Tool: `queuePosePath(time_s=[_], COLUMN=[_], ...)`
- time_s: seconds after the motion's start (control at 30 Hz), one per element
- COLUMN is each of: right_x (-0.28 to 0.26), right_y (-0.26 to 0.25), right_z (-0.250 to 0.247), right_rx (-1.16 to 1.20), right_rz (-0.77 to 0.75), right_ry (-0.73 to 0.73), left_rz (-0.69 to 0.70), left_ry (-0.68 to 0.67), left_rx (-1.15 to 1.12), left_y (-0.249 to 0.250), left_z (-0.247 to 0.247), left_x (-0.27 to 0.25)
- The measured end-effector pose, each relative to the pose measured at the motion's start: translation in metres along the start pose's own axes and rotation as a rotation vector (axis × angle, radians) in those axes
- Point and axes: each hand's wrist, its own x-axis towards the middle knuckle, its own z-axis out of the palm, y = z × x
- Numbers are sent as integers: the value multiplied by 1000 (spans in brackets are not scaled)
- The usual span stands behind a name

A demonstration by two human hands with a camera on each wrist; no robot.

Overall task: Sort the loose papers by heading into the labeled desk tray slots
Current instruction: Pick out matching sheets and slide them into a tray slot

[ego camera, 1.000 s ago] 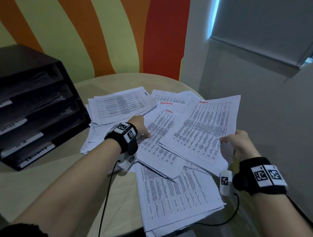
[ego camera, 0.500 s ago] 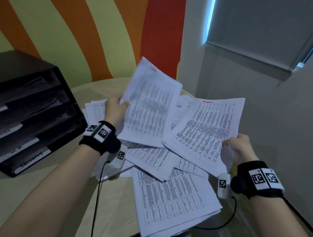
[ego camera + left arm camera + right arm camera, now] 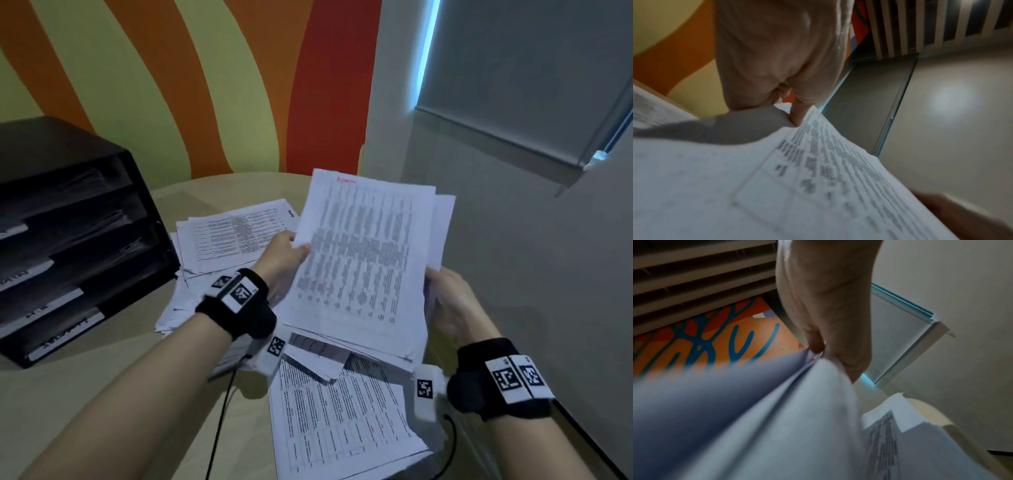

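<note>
Both hands hold up a small bundle of printed sheets [image 3: 363, 260] with a red handwritten heading at the top, raised above the round table. My left hand [image 3: 287, 255] pinches its left edge [image 3: 809, 116], thumb on the front. My right hand [image 3: 445, 294] grips the right edge of the sheets [image 3: 797, 386], fingers behind them. Loose printed papers [image 3: 233, 233] lie spread on the table, with another stack [image 3: 342, 418] nearer to me. The black desk tray [image 3: 68, 240] with white-labelled slots stands at the left.
The round beige table [image 3: 102, 394] shows bare wood in front of the tray. A striped orange, yellow and red wall is behind it, a grey wall and a window blind [image 3: 531, 75] on the right. Cables hang from both wrist cameras.
My left hand lifted a sheet off the table pile and brought it over onto the sheet in my right hand. Both sheets now stand together, more upright and nearer the centre.
</note>
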Motion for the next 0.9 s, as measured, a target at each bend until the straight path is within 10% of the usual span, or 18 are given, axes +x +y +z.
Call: queuePosePath(time_s=[0.17,0.5,0.9], right_x=[3,-8,0], right_y=[5,0,5], right_z=[5,-40,-66], right_rx=[-9,-411,-339], right_rz=[24,22,33], right_ry=[47,283,383], left_rz=[-66,-200,-338], left_ry=[-50,-157,-160], left_rx=[-105,962,1044], left_y=[-12,-45,-48], left_z=[20,-10,-4], left_x=[2,29,38])
